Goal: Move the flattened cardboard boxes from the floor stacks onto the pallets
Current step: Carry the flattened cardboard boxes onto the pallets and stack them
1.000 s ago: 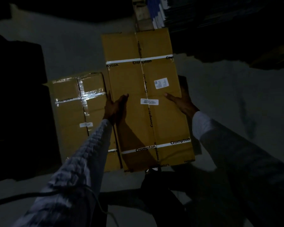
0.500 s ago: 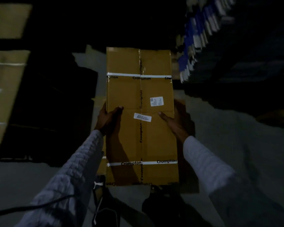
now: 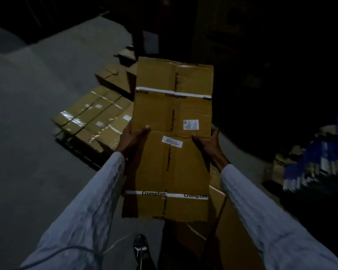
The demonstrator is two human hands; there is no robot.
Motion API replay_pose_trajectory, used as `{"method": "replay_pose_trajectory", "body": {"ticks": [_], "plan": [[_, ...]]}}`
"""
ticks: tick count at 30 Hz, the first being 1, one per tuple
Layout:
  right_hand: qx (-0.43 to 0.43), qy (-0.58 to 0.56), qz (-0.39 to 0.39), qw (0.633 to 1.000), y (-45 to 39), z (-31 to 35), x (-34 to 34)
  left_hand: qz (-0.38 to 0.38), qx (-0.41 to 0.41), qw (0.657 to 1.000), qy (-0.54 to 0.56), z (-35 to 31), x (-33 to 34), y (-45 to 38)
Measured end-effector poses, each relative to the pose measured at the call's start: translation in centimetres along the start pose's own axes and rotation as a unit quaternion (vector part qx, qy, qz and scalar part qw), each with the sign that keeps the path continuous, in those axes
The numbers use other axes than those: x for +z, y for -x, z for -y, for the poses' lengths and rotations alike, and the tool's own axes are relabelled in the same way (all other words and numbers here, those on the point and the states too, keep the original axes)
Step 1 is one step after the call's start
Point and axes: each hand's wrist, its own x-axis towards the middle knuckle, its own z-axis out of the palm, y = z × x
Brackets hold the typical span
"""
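Both hands are being used on one flattened cardboard box (image 3: 172, 139), which is being held in the air in front of the body. It is being gripped at its left edge by the left hand (image 3: 132, 139), thumb curled onto the top face, and at its right edge by the right hand (image 3: 208, 145), thumb likewise laid on top; the fingers beneath are hidden. The box's long axis is being kept pointing away from the person, both hands set about halfway along it, neither clearly nearer. A stack of taped boxes (image 3: 95, 121) on what appears to be a pallet is being approached, lying ahead and to the left on the floor (image 3: 33, 152), so the left arm is judged nearer. Both arms are being held out, sleeves (image 3: 86, 211) converging on the box.
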Motion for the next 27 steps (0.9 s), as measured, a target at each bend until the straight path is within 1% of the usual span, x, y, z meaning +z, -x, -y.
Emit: {"method": "replay_pose_trajectory", "body": {"ticks": [2, 6, 10, 14, 19, 22, 25, 27], "plan": [[-0.011, 0.006, 0.021, 1.0, -2.1, 3.3, 5.9, -0.024, 0.012, 1.0, -0.004, -2.1, -5.8, -1.2], [-0.034, -0.001, 0.082, 0.996, -5.5, 8.7, 18.7, -0.1, 0.043, 0.994, -0.012, -5.3, -18.4, -3.0], [-0.062, -0.003, 0.163, 0.985, -7.6, 12.0, 29.4, -0.154, 0.03, 0.987, -0.02, -6.9, -28.2, -4.3], [-0.074, -0.004, 0.215, 0.974, -10.5, 13.8, 39.2, -0.209, 0.012, 0.977, -0.042, -6.3, -37.6, -7.5], [-0.065, -0.02, 0.239, 0.969, -15.9, 14.4, 50.3, -0.229, -0.005, 0.972, -0.047, -6.2, -46.7, -13.1], [-0.053, -0.031, 0.244, 0.968, -20.9, 14.7, 56.7, -0.232, -0.011, 0.971, -0.052, -6.3, -51.9, -19.1], [-0.041, -0.039, 0.235, 0.97, -25.4, 15.6, 61.8, -0.23, -0.028, 0.971, -0.058, -7.1, -56.2, -25.3], [-0.029, -0.052, 0.219, 0.974, -28.0, 16.4, 64.2, -0.213, -0.032, 0.974, -0.066, -8.2, -58.2, -29.2]]}}
